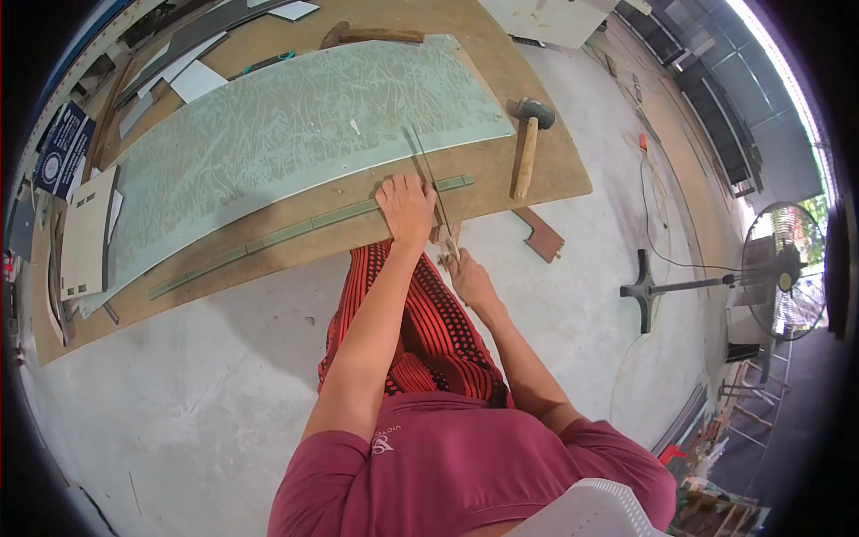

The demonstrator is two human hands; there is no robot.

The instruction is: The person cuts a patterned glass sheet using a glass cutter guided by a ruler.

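A long, narrow green strip (295, 230), with crosswise marks along it, lies near the table's front edge. My left hand (407, 206) is closed over its right part, holding it against the table. In my right hand (471, 279), just off the edge, is the handle of a handsaw, fingers wrapped round it. The thin saw blade (429, 170) points away from me and crosses the strip close beside my left hand. Whether the teeth have cut into the strip cannot be made out. Beyond the strip lies a large pale green patterned sheet (295, 116).
A mallet (528, 148) rests at the table's right end. A hammer (376, 36) lies behind the sheet, near teal-handled scissors or pliers (268, 63). White offcuts (197, 82) are at the back left. A brown offcut (540, 234) and a fan (774, 268) are to the right.
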